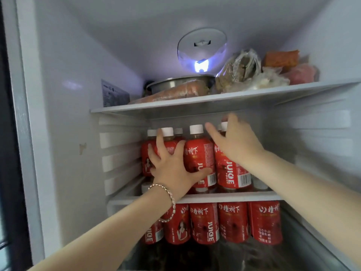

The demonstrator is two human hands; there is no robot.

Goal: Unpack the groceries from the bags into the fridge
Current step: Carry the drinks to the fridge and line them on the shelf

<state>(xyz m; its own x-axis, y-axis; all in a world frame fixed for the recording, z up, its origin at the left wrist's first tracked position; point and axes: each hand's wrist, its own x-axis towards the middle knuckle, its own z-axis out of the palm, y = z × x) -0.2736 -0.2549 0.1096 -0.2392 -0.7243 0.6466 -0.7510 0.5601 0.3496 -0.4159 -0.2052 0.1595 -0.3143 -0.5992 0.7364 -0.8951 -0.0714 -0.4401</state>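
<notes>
So the left hand [172,163] lay spread flat against the juice bottles [199,157] on the fridge [68,114] middle shelf [234,196] (five white caps [196,129] showed). The right hand [236,141] gripped the rightmost bottle [232,173] near its top, and five lower bottles [233,220] stood beneath.

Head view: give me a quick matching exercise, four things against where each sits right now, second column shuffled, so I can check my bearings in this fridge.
1. round steel bowl
2. orange-brown wrapped block
3. red-labelled white-capped juice bottle
4. silver beaded bracelet

A. worn on the person's left arm
B. middle shelf, front row
C. top shelf, right rear
D. top shelf, left side

Pairs: 1-D, 2-C, 3-B, 4-A.
</notes>
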